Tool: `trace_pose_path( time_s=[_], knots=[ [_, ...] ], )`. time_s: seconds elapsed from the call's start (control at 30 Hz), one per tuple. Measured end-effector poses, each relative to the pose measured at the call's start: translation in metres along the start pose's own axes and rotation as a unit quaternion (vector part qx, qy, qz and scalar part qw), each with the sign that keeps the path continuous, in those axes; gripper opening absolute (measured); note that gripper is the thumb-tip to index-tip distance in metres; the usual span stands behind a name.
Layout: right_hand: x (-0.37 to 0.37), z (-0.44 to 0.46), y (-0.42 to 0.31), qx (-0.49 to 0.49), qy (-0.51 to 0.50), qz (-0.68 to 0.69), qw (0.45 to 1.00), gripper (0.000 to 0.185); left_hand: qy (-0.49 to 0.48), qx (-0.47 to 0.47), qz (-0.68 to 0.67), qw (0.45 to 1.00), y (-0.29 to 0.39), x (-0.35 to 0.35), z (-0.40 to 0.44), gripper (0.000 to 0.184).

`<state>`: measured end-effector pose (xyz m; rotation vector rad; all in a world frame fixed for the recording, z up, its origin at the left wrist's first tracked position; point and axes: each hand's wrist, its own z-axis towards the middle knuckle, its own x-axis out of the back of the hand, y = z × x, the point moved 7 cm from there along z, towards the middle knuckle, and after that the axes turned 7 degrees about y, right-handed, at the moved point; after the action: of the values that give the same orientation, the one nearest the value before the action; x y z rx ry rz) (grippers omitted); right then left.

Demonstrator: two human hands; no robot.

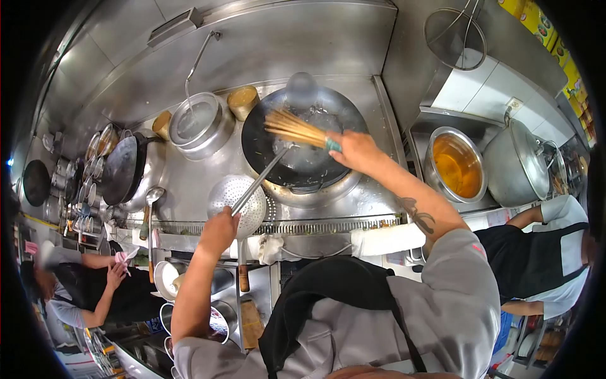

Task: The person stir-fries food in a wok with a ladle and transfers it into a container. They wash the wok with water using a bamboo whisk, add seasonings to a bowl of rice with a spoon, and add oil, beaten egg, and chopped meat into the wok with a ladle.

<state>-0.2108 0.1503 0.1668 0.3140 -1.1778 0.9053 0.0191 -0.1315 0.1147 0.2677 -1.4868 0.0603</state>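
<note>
While the right hand (353, 151) is wrapped round the green-bound end of a bamboo brush (297, 131), its bristles fan over the wok (259, 148) at the centre of the frame. Lower and to the left, the left hand (218, 232) is clenched on the near end of a metal-handled utensil (257, 183), whose head I cannot make out against the wok.

The brush looks light, its splints stiff but springy, and best gripped at the binding; the metal handle seems rigid and likely slippery when wet, so its far end suits a firm hold. The wok looks heavy.

Just beside the left hand, a perforated strainer (219, 191) rests on the counter (187, 183); farther out, a metal pot (216, 142) sits upper left and a bowl of amber liquid (457, 165) at right.
</note>
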Motion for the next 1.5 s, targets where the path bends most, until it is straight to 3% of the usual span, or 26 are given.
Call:
trace_pose_path(
  time_s=[0.03,0.17,0.27,0.33,0.47,0.53,0.63,0.73,0.77,0.87,0.97,1.07,1.17,1.27,1.4,1.5],
  knots=[
    [-0.028,-0.012,0.020,-0.018,-0.087,-0.020,0.996,0.030,-0.008,0.002,0.008,1.000,-0.003,-0.001,0.001,0.030],
    [-0.034,-0.029,0.109,-0.154,-0.187,-0.071,0.968,0.043,-0.002,0.015,0.078,0.997,-0.022,-0.009,-0.002,0.031],
    [-0.007,-0.018,0.060,-0.129,-0.073,0.022,0.989,0.038,0.002,-0.005,0.133,0.991,-0.032,-0.027,-0.005,0.032],
    [-0.024,-0.002,0.030,-0.049,0.011,0.064,0.997,0.037,0.003,-0.022,0.147,0.989,-0.036,-0.034,-0.003,0.032],
    [-0.106,0.012,0.081,-0.113,-0.167,-0.029,0.979,0.036,-0.038,0.030,0.099,0.994,-0.026,-0.024,-0.010,0.034],
    [-0.081,0.009,0.093,-0.109,-0.213,-0.049,0.970,0.035,-0.028,0.042,0.072,0.996,-0.028,-0.022,-0.012,0.036],
    [-0.035,0.004,0.048,-0.085,-0.108,-0.015,0.990,0.037,0.009,0.028,0.013,0.999,-0.021,-0.020,0.001,0.040],
    [-0.036,0.001,0.001,-0.006,-0.016,0.027,0.999,0.038,-0.001,0.003,-0.026,1.000,-0.024,-0.018,0.030,0.044],
    [-0.049,-0.006,0.006,0.008,-0.038,0.025,0.999,0.042,-0.006,0.005,-0.057,0.998,-0.033,-0.015,0.037,0.046],
    [-0.057,-0.031,0.074,-0.078,-0.145,-0.022,0.986,0.046,-0.015,-0.005,-0.065,0.998,-0.053,-0.011,0.040,0.046],
    [-0.024,-0.043,0.089,-0.087,-0.124,-0.058,0.987,0.048,-0.021,0.016,-0.012,1.000,-0.050,-0.003,0.033,0.040],
    [-0.008,-0.020,0.041,-0.083,-0.017,-0.012,0.996,0.044,-0.014,0.013,0.018,1.000,-0.053,-0.006,0.035,0.035],
    [-0.071,-0.010,0.043,-0.045,-0.090,-0.005,0.995,0.044,-0.019,0.006,0.042,0.999,-0.062,-0.011,0.031,0.029],
    [-0.062,-0.003,0.087,-0.106,-0.160,-0.063,0.979,0.041,-0.028,0.032,0.075,0.996,-0.068,-0.013,0.017,0.026],
    [-0.055,0.017,0.053,-0.035,-0.015,0.012,0.999,0.038,-0.042,0.045,0.079,0.995,-0.066,-0.018,0.005,0.026],
    [-0.109,0.030,0.039,-0.038,-0.117,-0.040,0.992,0.034,-0.037,0.035,0.073,0.996,-0.053,-0.008,0.006,0.028]
  ],
)
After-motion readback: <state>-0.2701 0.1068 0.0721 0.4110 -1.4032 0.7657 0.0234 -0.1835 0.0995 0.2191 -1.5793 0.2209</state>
